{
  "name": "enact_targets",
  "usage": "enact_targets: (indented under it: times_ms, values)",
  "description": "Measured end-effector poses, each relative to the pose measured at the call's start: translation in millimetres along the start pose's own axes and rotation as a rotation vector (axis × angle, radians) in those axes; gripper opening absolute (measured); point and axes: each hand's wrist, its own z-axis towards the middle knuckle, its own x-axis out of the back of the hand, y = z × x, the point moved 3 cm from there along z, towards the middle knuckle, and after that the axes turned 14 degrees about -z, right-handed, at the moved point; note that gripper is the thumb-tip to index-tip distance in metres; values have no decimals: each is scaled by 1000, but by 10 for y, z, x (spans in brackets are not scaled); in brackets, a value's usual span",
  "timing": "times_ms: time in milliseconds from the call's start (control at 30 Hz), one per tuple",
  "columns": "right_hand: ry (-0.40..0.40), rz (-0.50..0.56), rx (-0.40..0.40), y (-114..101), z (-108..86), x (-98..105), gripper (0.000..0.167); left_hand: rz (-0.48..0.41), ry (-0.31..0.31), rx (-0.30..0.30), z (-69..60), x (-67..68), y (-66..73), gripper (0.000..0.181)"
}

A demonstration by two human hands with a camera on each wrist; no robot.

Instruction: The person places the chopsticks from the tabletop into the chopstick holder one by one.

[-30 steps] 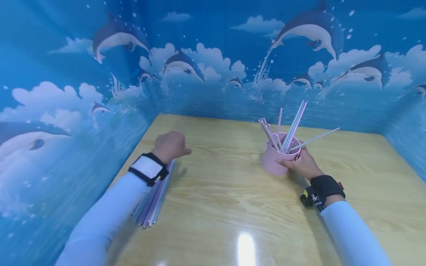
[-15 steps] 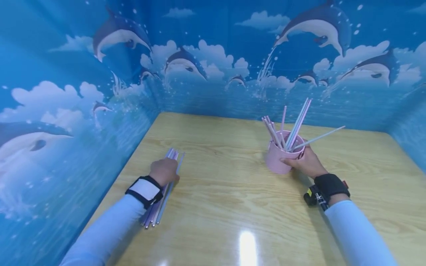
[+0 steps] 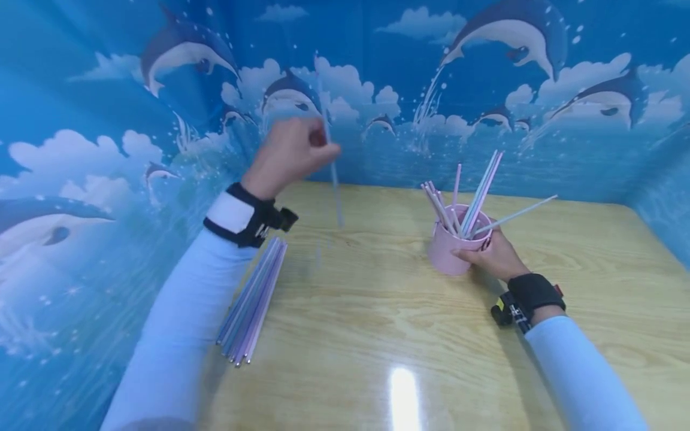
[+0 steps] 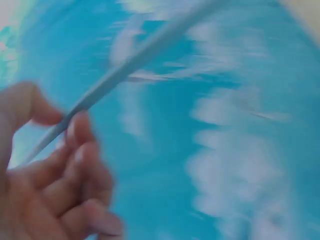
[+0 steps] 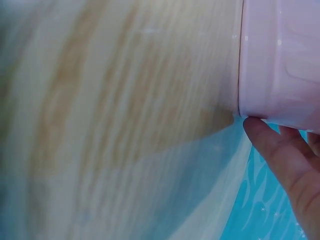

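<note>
A person's left hand (image 3: 291, 152) is raised over the far left part of the bench (image 3: 366, 323), thumb and index finger pinched on a pale blue stick (image 4: 135, 62). The stick stands nearly upright in the head view, its top leaning slightly left, and is somewhat blurred; the left wrist view shows the remaining fingers curled just beside it.

To the right, a pink cup (image 3: 447, 254) stands upright on the bench, well apart from the raised stick. The right hand (image 3: 498, 257) grips it from its right side — thumb against the near wall, the other fingers mostly hidden behind the cup. Several slim sticks (image 3: 480, 200) rise out of the cup: pink ones lean left, a pale blue and pink group leans right, and one light stick slants low over the right rim.

At the left, a bundle (image 3: 253, 299) of blue, violet and pink sticks lies on the bench, side by side, near the left sleeve (image 3: 167, 317). Dolphin-printed walls (image 3: 356, 155) border the bench at the far and left sides.
</note>
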Motion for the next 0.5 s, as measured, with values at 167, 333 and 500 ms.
enact_targets:
  times_ms: [167,333,500]
  values:
    - [0,32,33,55,23,19,72,-148,222,-302,402,-32,780,16]
    - [3,49,17,73,38,24,74,-195,40,-211,705,-634,946,18]
    - [-3,29,-43,29,-7,18,75,-232,-194,-77,782,-1181,846,18]
